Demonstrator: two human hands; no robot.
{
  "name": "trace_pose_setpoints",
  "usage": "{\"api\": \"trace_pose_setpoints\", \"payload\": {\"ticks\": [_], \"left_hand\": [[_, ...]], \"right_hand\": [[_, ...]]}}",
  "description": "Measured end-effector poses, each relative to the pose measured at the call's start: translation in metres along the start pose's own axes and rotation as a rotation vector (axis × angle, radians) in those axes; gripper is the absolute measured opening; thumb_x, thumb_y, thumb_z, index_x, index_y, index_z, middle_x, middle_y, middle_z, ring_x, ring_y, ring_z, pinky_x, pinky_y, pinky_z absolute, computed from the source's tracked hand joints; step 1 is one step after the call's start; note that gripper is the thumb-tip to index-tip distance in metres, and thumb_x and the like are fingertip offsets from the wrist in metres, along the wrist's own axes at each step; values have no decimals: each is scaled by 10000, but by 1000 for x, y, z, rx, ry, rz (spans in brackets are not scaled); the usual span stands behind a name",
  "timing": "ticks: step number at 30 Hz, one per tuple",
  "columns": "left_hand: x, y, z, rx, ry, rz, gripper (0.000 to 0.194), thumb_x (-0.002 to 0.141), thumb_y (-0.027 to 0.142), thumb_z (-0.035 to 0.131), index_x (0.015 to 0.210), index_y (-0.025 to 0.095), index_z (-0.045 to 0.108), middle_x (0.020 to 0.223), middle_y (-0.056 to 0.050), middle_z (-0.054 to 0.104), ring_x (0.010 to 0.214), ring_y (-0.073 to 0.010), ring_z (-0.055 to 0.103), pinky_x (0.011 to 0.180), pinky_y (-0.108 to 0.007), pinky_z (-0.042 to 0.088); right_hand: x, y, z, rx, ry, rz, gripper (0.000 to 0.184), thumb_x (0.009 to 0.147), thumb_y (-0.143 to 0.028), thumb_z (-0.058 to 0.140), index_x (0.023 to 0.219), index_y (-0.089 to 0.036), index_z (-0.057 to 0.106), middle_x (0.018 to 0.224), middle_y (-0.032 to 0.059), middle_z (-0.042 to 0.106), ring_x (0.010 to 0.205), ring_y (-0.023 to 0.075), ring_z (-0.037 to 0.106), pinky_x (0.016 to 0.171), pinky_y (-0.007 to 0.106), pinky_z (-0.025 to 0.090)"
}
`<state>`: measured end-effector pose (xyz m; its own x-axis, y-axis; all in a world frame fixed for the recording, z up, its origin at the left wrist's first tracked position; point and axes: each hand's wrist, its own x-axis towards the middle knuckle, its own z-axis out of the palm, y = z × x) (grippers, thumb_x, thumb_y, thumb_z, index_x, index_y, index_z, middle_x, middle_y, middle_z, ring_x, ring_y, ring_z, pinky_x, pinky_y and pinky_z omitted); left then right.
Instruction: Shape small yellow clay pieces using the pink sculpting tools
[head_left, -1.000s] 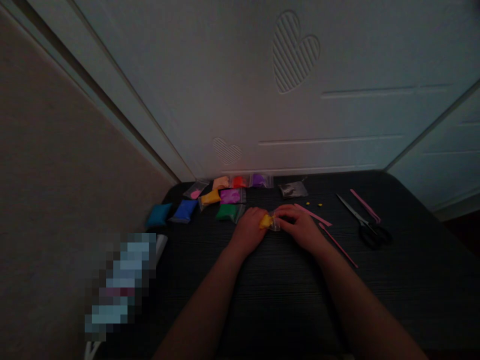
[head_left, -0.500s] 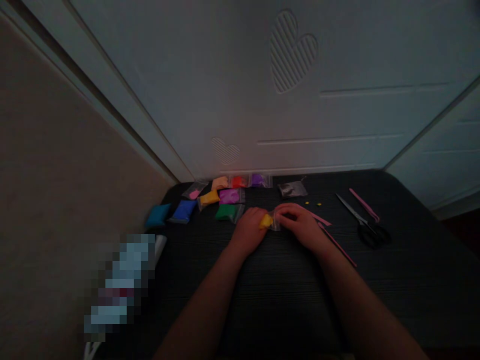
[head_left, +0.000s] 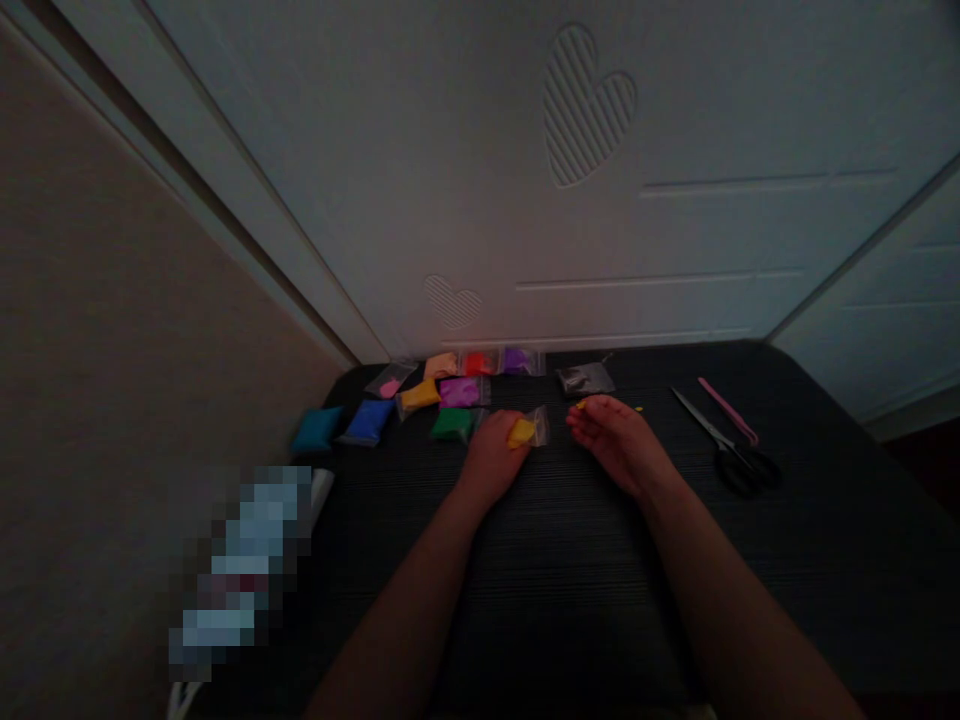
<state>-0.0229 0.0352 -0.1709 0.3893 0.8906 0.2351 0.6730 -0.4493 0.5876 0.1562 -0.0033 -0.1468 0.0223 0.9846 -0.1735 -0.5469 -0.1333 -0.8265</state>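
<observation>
Far left, a pixelated pale object (head_left: pixel 251 560), too coarse to identify. Along the dark worktop (head_left: pixel 375 530), first a teal packet (head_left: pixel 317 430), then a blue packet (head_left: pixel 367 423) just beside. Behind, a clear bag (head_left: pixel 400 371) with a bit of pink inside. Next, an orange packet (head_left: pixel 420 397), with a peach packet (head_left: pixel 441 366) behind; then a green packet (head_left: pixel 452 424) nearer the front, a magenta packet (head_left: pixel 460 392) beyond, and a red packet (head_left: pixel 478 363) in the back row. At the middle, the left hand (head_left: pixel 489 455), closed on a small clear bag of yellow material (head_left: pixel 523 433), opposite end pointing right. Behind, a purple packet (head_left: pixel 516 361). After a gap, the right hand (head_left: pixel 619 435), narrowed, pinching a yellow bit (head_left: pixel 582 405) at the fingertips. Behind, a greyish bag (head_left: pixel 586 379). Just beyond the knuckles, a yellow crumb (head_left: pixel 639 408). Farther right, black-handled scissors (head_left: pixel 721 437), handles toward the front; alongside, a pink strip (head_left: pixel 727 408).
</observation>
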Motion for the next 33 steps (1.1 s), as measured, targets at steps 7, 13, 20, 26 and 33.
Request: {"api": "trace_pose_setpoints", "payload": {"ticks": [7,13,20,26,33], "left_hand": [[1,1,-1,-26,2,-8,227,673,153,551,897,186,528,879,-31,582,849,-179,541,743,-303,442],[1,2,-2,-37,2,-9,230,672,153,555,900,180,535,895,-37,585,857,-178,540,761,-307,439],[0,2,-2,-46,10,-13,236,667,148,557,900,181,534,886,-34,584,848,-178,541,754,-312,441],[0,1,-2,-51,16,-15,227,671,168,560,896,180,532,875,-32,579,834,-175,542,753,-309,441],[0,2,-2,-52,37,-20,231,668,157,558,896,188,536,883,-26,580,849,-175,542,757,-308,441]], "right_hand": [[-2,-2,0,71,-12,6,80,698,-255,609,694,-216,539,825,-15,655,766,126,615,731,288,464],[0,0,0,69,-31,-12,115,658,-204,657,707,-234,557,747,-62,632,700,78,597,730,243,464],[-1,1,1,-25,-35,-27,193,720,-318,599,896,-238,595,779,-18,635,734,100,603,767,273,465],[-2,0,-1,-209,-19,-102,185,765,-403,504,761,-222,539,630,-30,554,566,94,541,609,260,461],[2,5,-2,-705,7,-248,226,746,-411,521,696,-199,583,572,-15,540,550,132,500,567,283,392]]}}
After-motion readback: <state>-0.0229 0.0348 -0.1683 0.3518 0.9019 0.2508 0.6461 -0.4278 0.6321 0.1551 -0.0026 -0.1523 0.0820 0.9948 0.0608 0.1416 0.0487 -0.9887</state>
